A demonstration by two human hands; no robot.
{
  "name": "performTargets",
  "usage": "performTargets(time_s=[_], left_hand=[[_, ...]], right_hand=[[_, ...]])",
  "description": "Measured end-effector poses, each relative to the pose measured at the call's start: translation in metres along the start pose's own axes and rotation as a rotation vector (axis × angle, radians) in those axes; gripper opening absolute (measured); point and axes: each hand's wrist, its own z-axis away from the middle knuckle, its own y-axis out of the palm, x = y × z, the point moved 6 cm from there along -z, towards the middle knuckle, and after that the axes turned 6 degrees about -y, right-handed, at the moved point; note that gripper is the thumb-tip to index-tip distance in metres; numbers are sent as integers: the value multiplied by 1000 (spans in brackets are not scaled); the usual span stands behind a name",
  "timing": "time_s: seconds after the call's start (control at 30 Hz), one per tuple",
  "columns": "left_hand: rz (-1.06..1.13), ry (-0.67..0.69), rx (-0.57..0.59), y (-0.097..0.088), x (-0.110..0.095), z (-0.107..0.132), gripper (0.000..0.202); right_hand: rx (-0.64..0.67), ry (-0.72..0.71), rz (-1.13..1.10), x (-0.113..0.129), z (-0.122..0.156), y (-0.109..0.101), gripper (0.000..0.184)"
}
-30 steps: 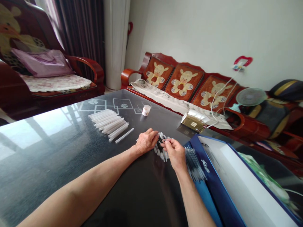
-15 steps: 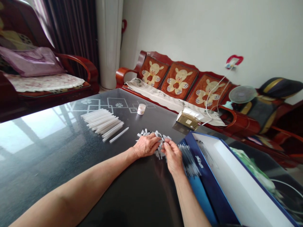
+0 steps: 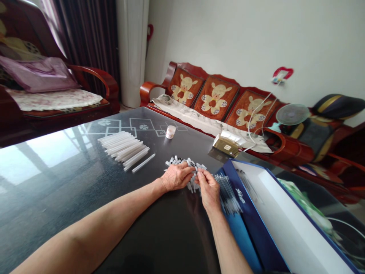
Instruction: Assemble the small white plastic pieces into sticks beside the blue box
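Note:
My left hand rests on a heap of short white plastic pieces on the dark glossy table, fingers curled and pinching among them. My right hand meets it from the right, fingertips pinched on one small white piece between the two hands. A row of long white tubes lies to the left, one tube apart from the rest. A bundle of thin clear rods lies beside my right hand.
An open blue box with a white inside stands at the right. A small white jar and a gold foil packet sit farther back. Red wooden sofas with cushions surround the table; a small fan stands at the right.
The view swung slightly right and lower a second ago. My hands stayed together on the heap, with only small finger movements since then.

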Motion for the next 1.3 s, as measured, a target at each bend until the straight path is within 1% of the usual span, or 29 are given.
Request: performTargets(time_s=[0.23,0.47,0.73,0.87,1.0,1.17,1.3], left_hand=[[-39,18,67,2,-1,0,32],[-16,2,73,5,0,0,31],[-31,13,87,2,-2,-1,32],[-65,17,66,-1,-1,-3,34],[-98,60,25,-3,-2,-4,34],[-124,82,6,-4,-3,-6,34],[-118,109,0,-5,-6,-6,35]], right_hand=[[11,-26,81,4,1,-1,34],[9,-27,116,7,1,-2,32],[35,-60,106,12,2,1,30],[106,-33,52,9,1,3,30],[97,5,29,4,-1,1,31],[84,20,90,8,1,0,33],[111,-40,223,17,2,-1,34]])
